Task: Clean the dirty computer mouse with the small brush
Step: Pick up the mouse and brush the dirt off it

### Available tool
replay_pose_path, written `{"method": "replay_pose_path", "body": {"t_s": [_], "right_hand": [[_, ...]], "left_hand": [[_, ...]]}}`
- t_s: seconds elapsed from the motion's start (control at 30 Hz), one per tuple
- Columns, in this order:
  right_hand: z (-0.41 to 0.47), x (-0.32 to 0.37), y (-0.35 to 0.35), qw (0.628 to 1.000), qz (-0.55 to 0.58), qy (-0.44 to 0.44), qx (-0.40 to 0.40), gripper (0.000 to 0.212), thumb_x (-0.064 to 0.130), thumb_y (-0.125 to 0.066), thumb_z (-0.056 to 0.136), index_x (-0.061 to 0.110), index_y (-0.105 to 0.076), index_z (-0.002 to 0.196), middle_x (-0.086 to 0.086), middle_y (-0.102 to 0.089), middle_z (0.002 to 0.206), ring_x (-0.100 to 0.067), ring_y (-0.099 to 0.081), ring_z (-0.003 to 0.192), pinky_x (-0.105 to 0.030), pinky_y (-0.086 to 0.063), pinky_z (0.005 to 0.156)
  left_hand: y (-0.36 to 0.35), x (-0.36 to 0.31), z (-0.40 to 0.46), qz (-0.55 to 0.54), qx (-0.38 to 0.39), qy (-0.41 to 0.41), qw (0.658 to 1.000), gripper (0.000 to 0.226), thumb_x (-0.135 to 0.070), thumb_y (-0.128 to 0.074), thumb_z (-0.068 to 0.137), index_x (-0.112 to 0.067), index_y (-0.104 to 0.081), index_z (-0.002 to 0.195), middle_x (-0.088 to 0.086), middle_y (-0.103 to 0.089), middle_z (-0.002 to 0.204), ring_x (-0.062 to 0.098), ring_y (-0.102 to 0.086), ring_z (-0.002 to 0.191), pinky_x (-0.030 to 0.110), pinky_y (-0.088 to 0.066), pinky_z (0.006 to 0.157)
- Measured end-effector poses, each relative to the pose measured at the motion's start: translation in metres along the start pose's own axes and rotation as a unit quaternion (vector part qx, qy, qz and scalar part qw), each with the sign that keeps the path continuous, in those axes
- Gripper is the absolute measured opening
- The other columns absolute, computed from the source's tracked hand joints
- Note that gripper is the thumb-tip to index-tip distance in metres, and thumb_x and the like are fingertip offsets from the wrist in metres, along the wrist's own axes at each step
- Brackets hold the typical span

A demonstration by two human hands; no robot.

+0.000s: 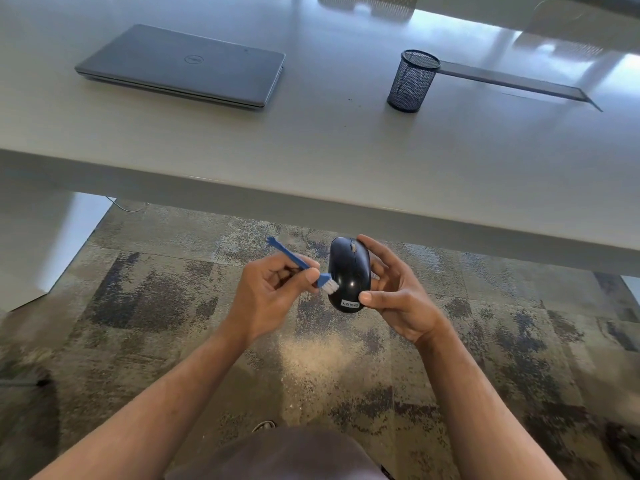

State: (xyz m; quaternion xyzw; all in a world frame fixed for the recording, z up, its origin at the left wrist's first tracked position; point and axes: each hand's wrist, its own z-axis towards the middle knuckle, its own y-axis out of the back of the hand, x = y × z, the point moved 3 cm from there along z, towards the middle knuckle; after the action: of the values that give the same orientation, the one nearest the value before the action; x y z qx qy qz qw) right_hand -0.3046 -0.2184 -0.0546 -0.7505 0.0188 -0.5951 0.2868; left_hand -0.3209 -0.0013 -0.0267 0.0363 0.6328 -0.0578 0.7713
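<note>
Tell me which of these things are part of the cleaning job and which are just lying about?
Part of the job:
- black mouse, held in the right hand
- small blue brush, gripped in the left hand, white bristles against the mouse's side

Just lying about:
- closed laptop on the desk
- mesh pen cup on the desk

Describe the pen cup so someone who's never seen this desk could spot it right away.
Start at the long pale desk and look to its right half, well right of the closed grey laptop. The pen cup stands upright there, beside a flat dark strip. It is the only dark, see-through wire-mesh cylinder on the desk.
</note>
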Motion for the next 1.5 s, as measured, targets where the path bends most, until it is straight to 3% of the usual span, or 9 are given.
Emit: {"method": "replay_pose_path", "body": {"t_s": [0.13,0.27,0.37,0.47,0.7,1.13,1.3,1.4,1.5], "right_hand": [[-0.002,0.001,-0.004,1.0,-0.002,0.003,0.002,0.093,-0.01,-0.079,0.062,0.013,-0.046,0.146,-0.02,-0.055,0.142,-0.034,-0.069,0.11,-0.045,-0.059,0.09],[-0.003,0.0,-0.005,1.0,0.0,0.005,0.02,0.098,-0.006,-0.087,0.06,0.012,-0.045,0.147,-0.019,-0.056,0.14,-0.033,-0.069,0.108,-0.047,-0.059,0.09],[-0.004,0.0,-0.004,1.0,-0.002,0.005,0.011,0.093,-0.01,-0.077,0.062,0.013,-0.045,0.147,-0.019,-0.057,0.139,-0.032,-0.07,0.106,-0.046,-0.06,0.089],[-0.006,0.0,0.0,1.0,0.008,0.007,0.006,0.091,-0.011,-0.076,0.064,0.014,-0.047,0.146,-0.018,-0.058,0.139,-0.032,-0.069,0.109,-0.048,-0.058,0.093],[-0.004,0.002,0.0,1.0,0.014,0.011,0.011,0.091,-0.012,-0.074,0.064,0.012,-0.045,0.147,-0.021,-0.052,0.145,-0.034,-0.066,0.115,-0.045,-0.059,0.09],[-0.007,-0.002,-0.002,1.0,0.006,0.003,0.017,0.093,-0.012,-0.075,0.063,0.012,-0.044,0.147,-0.018,-0.055,0.143,-0.032,-0.069,0.109,-0.044,-0.06,0.087],[-0.008,-0.005,-0.002,1.0,0.0,0.002,0.024,0.094,-0.013,-0.075,0.063,0.012,-0.044,0.148,-0.02,-0.055,0.142,-0.032,-0.068,0.108,-0.048,-0.059,0.091],[-0.01,-0.004,0.001,1.0,0.006,0.003,0.013,0.092,-0.013,-0.075,0.063,0.014,-0.047,0.146,-0.018,-0.056,0.142,-0.031,-0.069,0.107,-0.047,-0.059,0.091],[-0.01,-0.003,0.003,1.0,0.008,0.005,0.004,0.094,-0.011,-0.079,0.062,0.013,-0.046,0.147,-0.019,-0.054,0.144,-0.032,-0.068,0.111,-0.046,-0.059,0.091]], "left_hand": [[0.001,0.001,0.017,0.029,-0.048,0.008,0.998,0.014,-0.006,-0.068,0.086,-0.019,-0.07,0.093,-0.001,-0.075,0.081,0.016,-0.073,0.072,0.025,-0.059,0.071],[0.001,0.005,0.031,0.051,-0.108,0.032,0.992,0.009,-0.012,-0.068,0.089,-0.019,-0.07,0.094,-0.007,-0.074,0.081,0.011,-0.073,0.074,0.025,-0.059,0.071],[0.0,0.004,0.032,0.022,-0.128,0.035,0.991,0.008,-0.011,-0.068,0.089,-0.014,-0.07,0.095,-0.003,-0.075,0.082,0.015,-0.074,0.075,0.027,-0.059,0.071],[0.004,0.002,0.025,-0.042,-0.09,0.018,0.995,0.009,-0.009,-0.067,0.086,-0.007,-0.07,0.094,0.004,-0.075,0.082,0.024,-0.072,0.071,0.029,-0.06,0.07],[0.008,0.004,0.009,-0.085,0.108,-0.006,0.991,0.017,-0.007,-0.071,0.082,0.003,-0.07,0.095,0.015,-0.074,0.084,0.034,-0.071,0.071,0.042,-0.06,0.069],[-0.004,0.013,0.034,-0.032,-0.082,0.056,0.995,0.011,-0.005,-0.068,0.086,-0.013,-0.071,0.092,-0.002,-0.076,0.08,0.019,-0.074,0.074,0.025,-0.059,0.07],[-0.003,0.014,0.034,-0.024,-0.142,0.06,0.988,0.008,-0.008,-0.068,0.089,-0.013,-0.071,0.093,-0.002,-0.076,0.081,0.018,-0.074,0.076,0.028,-0.06,0.073],[0.003,0.01,0.029,-0.061,-0.122,0.046,0.99,0.006,-0.009,-0.068,0.086,-0.011,-0.07,0.091,0.002,-0.076,0.081,0.023,-0.073,0.073,0.034,-0.06,0.073],[0.01,0.005,0.019,-0.084,-0.027,0.011,0.996,0.012,-0.008,-0.065,0.083,-0.006,-0.071,0.093,0.008,-0.075,0.083,0.029,-0.071,0.071,0.038,-0.061,0.071]]}}
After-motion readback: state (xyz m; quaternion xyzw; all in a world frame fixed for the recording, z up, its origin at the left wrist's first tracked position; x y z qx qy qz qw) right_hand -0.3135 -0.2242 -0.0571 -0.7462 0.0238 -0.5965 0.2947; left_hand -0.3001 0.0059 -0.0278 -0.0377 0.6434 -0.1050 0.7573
